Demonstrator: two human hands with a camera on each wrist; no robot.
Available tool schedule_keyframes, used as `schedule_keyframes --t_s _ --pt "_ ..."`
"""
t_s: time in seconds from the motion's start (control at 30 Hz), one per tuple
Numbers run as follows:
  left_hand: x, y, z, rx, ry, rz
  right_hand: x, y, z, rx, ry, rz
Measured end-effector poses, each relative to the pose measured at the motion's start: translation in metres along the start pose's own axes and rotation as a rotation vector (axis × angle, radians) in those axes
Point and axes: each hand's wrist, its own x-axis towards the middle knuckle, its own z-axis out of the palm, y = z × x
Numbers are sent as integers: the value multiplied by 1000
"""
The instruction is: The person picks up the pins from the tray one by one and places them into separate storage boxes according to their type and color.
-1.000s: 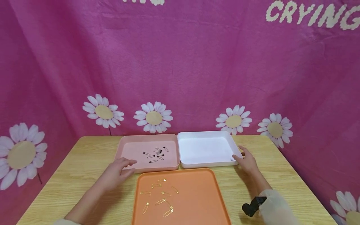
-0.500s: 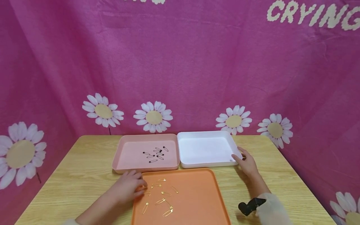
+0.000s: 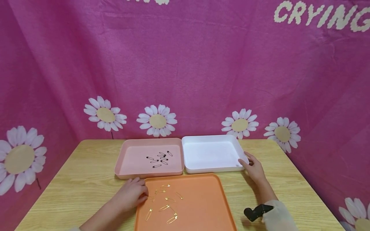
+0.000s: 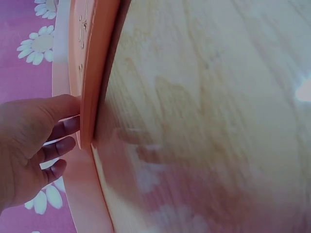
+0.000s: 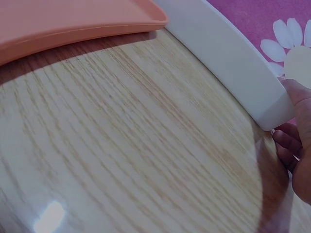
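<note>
My left hand is at the far left corner of the orange tray, pinching its edge. In the left wrist view the thumb lies on the rim and the other fingers curl at the outer side. Several gold safety pins lie scattered on the tray's left half. My right hand holds the near right corner of the white tray, thumb over the rim; in the right wrist view its fingers curl against the outside of the corner. The white tray's floor shows bare.
A pink tray stands left of the white one, side by side, with several black-tipped safety pins in it. All three trays are on a wooden table. A magenta flowered curtain hangs behind. A black device sits on my right wrist.
My left hand has come from the pink tray's near left corner down to the orange tray's edge and taken hold there. My right hand keeps its place on the white tray.
</note>
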Motion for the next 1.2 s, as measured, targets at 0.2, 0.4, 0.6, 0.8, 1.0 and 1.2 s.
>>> schedule_keyframes --t_s 0.2,0.4,0.6,0.8,1.0,1.2 --pt "1 3 -1 -20 -21 -28 -1 -1 0 21 0 7" --pt "2 3 0 -56 -22 -57 0 0 0 29 9 19" --pt "2 0 5 -89 7 -36 0 1 0 46 5 12" --pt "7 0 -1 -222 23 -106 -1 0 1 64 -6 26" --pt "24 1 -16 -323 38 -157 -2 -1 0 72 -16 32" --pt "41 -3 -20 -376 52 -195 -3 1 0 72 -18 33"
